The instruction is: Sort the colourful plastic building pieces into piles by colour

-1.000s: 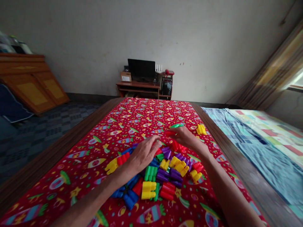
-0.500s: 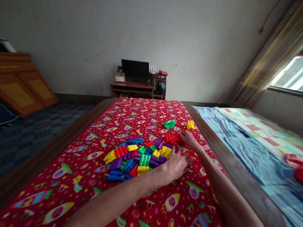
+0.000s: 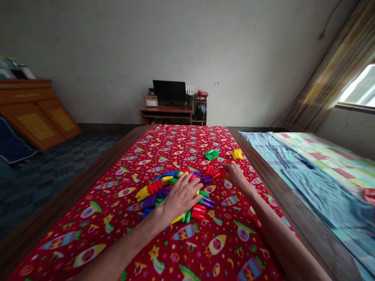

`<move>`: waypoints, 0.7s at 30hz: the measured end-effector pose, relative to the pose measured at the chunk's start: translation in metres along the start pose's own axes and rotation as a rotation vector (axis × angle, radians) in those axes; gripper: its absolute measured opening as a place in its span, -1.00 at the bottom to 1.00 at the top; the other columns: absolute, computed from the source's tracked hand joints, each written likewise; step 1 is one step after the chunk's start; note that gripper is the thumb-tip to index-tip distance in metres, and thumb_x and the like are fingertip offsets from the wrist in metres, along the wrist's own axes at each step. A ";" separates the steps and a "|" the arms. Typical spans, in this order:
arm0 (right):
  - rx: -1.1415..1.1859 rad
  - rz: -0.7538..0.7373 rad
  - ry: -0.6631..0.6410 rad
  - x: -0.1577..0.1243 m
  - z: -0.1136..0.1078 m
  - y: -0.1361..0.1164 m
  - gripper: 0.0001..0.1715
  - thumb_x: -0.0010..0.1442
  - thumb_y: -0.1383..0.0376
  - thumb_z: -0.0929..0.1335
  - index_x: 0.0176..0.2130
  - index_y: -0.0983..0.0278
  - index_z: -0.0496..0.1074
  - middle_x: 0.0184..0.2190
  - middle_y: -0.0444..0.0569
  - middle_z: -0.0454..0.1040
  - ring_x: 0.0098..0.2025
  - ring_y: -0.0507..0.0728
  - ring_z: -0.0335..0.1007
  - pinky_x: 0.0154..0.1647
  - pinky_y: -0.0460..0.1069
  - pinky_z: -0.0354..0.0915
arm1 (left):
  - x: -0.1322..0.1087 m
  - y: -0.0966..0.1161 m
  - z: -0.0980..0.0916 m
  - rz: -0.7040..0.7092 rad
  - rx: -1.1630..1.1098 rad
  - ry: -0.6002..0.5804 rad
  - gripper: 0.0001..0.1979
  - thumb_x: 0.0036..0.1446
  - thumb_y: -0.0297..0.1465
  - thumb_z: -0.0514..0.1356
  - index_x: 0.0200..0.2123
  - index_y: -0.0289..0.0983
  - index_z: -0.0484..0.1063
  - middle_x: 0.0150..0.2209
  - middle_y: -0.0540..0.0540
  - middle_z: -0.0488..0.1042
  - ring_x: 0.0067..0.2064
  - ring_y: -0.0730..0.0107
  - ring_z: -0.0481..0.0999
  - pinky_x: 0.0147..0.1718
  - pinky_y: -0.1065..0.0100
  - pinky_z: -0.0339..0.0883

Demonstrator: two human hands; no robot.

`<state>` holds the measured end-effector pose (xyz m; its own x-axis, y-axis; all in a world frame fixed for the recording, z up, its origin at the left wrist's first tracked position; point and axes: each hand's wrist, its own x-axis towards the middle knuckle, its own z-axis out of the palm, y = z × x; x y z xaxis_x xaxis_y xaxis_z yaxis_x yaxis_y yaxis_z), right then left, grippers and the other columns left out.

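Covering much of a mixed pile of plastic blocks [image 3: 164,191], the left hand [image 3: 184,194] is palm down with its fingers apart, not clenched; whether any piece touches the palm cannot be told. Taking that hand as the centre of a clock face, a yellow block [image 3: 142,194] marks the pile's edge at nine o'clock, a blue block [image 3: 146,213] lies at eight, and purple blocks [image 3: 208,202] show between three and four, with a red block [image 3: 199,211] between four and five. At two o'clock lies a group of red blocks [image 3: 213,171], a purple block [image 3: 207,179] just beside its near side. The right hand [image 3: 233,173] is at that group's three o'clock side, its fingers bent and their tips at the end red piece; whether they pinch it cannot be told. Farther out, a cluster of green blocks [image 3: 211,154] sits between one and two o'clock, and a cluster of yellow blocks [image 3: 237,154] at two, near the table's edge and apart from the green. All of them lie on a red patterned cloth [image 3: 216,244]. Beyond it, a desk [image 3: 166,110] with a monitor [image 3: 170,92] stands near twelve, a wooden cabinet [image 3: 41,113] at ten, and a bed [image 3: 328,179] at three.
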<state>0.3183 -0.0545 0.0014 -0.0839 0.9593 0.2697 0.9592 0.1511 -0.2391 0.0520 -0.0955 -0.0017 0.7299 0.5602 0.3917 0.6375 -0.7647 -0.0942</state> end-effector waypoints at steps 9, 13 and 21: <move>0.116 -0.476 -0.151 -0.016 -0.005 -0.051 -0.69 0.23 0.47 0.23 -0.17 0.30 0.51 -0.33 0.03 0.55 -0.32 0.05 0.40 -0.33 -0.11 0.18 | -0.009 -0.038 -0.002 -0.142 -0.159 0.008 -0.65 0.20 -0.35 0.18 0.06 -0.23 0.46 0.14 -0.17 0.46 0.17 0.10 0.38 0.17 0.06 0.28; -0.048 -0.463 -0.206 -0.022 0.013 -0.066 -0.67 0.18 0.50 0.27 -0.09 0.31 0.47 -0.15 0.13 0.52 -0.17 0.15 0.42 -0.29 -0.06 0.24 | -0.010 -0.050 -0.003 -0.202 -0.206 0.018 -0.58 0.12 -0.50 0.11 0.07 -0.24 0.43 0.08 -0.16 0.50 0.08 0.17 0.48 0.12 0.13 0.35; -0.009 -0.363 -0.211 -0.025 0.004 -0.072 -0.78 0.33 0.39 0.23 -0.20 0.33 0.47 -0.32 0.05 0.52 -0.31 0.09 0.40 -0.32 -0.06 0.22 | -0.010 -0.057 0.003 -0.228 -0.245 0.078 -0.66 0.23 -0.44 0.05 0.04 -0.22 0.45 0.01 -0.12 0.54 0.03 0.21 0.51 0.08 0.16 0.37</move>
<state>0.2504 -0.0888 0.0084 -0.4699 0.8719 0.1377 0.8592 0.4875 -0.1552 0.0093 -0.0564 -0.0034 0.5482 0.7070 0.4468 0.6971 -0.6814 0.2228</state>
